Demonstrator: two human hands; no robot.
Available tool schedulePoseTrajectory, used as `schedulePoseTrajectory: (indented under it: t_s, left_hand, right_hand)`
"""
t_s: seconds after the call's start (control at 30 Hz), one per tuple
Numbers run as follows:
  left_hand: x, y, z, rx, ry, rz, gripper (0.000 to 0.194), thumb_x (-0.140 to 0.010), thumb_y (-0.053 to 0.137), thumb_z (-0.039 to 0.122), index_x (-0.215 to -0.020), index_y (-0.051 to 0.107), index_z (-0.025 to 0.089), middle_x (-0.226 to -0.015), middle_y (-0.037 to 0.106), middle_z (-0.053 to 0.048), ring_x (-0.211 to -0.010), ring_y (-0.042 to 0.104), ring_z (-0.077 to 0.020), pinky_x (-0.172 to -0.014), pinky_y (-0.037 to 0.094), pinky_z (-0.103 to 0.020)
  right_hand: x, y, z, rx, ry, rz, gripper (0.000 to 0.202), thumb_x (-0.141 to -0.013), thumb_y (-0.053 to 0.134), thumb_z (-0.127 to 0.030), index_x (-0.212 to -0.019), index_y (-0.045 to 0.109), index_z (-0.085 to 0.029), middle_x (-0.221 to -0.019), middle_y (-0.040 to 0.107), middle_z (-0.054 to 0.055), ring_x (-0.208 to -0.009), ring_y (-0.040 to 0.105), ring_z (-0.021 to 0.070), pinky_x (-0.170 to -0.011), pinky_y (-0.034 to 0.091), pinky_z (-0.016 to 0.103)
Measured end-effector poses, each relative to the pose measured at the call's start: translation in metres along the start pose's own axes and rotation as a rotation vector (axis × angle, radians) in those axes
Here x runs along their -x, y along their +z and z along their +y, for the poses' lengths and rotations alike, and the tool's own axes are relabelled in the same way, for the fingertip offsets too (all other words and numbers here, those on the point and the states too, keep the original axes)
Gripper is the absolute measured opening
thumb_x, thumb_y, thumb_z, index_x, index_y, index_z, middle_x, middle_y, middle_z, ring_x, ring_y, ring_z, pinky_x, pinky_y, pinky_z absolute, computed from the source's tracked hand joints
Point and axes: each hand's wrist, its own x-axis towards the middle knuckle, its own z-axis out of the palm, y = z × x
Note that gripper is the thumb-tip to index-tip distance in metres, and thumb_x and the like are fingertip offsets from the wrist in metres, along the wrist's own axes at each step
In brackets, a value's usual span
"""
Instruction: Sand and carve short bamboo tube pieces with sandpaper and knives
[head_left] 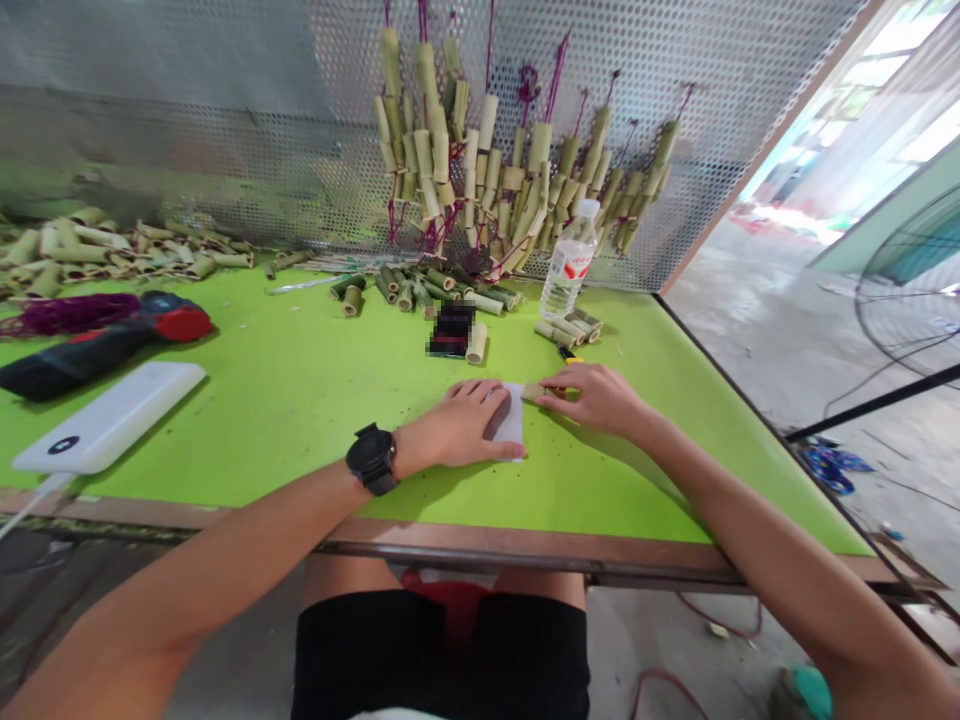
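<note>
My left hand [469, 425], a black watch on its wrist, lies flat with fingers spread over a small pale grey sheet [512, 420] on the green tabletop. Part of the sheet is hidden under the palm. To its right, my right hand [592, 398] pinches a short bamboo piece [532, 391] at the sheet's upper right edge. Whether the piece touches the sheet I cannot tell. Just beyond that hand lies a cutter with a black and yellow handle [570, 356]. A pale bamboo tube [476, 344] stands beside a blurred dark phone-like object [451, 330].
A water bottle [571, 262] stands behind several cut bamboo tubes [568, 329]. Bamboo strings [495, 180] hang on the perforated metal panel. At left are a bamboo pile [97, 245], purple cord [67, 314], a black and red power tool [112, 340] and a white power bank [112, 415].
</note>
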Motion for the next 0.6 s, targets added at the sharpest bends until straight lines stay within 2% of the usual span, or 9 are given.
schedulePoseTrajectory:
  t_s: [0.2,0.43,0.53,0.6]
  left_hand:
    - [0.000,0.003,-0.003,0.018,0.019,0.022,0.088,-0.096,0.058,0.085,-0.153,0.053,0.018,-0.165,0.053,-0.020,-0.155,0.047,-0.0401,-0.128,0.035,-0.055]
    - [-0.001,0.003,-0.003,-0.002,0.001,0.004,0.093,-0.097,0.056,0.085,-0.158,0.049,0.016,-0.169,0.049,-0.021,-0.156,0.045,-0.0415,-0.129,0.034,-0.056]
    - [-0.001,0.003,-0.003,-0.003,0.007,0.013,0.090,-0.096,0.057,0.084,-0.156,0.051,0.017,-0.168,0.051,-0.020,-0.156,0.045,-0.0408,-0.129,0.034,-0.054]
    - [-0.001,0.004,-0.004,0.002,0.020,0.025,0.088,-0.096,0.058,0.085,-0.154,0.052,0.019,-0.165,0.053,-0.019,-0.155,0.046,-0.0401,-0.129,0.036,-0.054]
  right_hand:
    - [0.007,0.010,-0.023,-0.230,-0.182,-0.104,0.039,-0.103,0.071,-0.059,-0.120,0.089,-0.030,-0.103,0.086,0.006,-0.086,0.077,0.0210,-0.079,0.054,0.031]
    - [-0.001,0.001,0.002,0.009,0.060,-0.019,0.043,-0.103,0.067,-0.062,-0.106,0.092,-0.027,-0.097,0.087,0.005,-0.080,0.075,0.0210,-0.065,0.045,0.029]
    - [0.002,0.006,-0.007,-0.014,-0.003,-0.009,0.046,-0.105,0.064,-0.062,-0.105,0.092,-0.026,-0.096,0.087,0.007,-0.083,0.075,0.0218,-0.068,0.047,0.030]
    - [0.005,0.011,-0.018,-0.118,-0.090,-0.043,0.044,-0.105,0.065,-0.063,-0.114,0.091,-0.028,-0.099,0.086,0.006,-0.080,0.075,0.0198,-0.071,0.049,0.030]
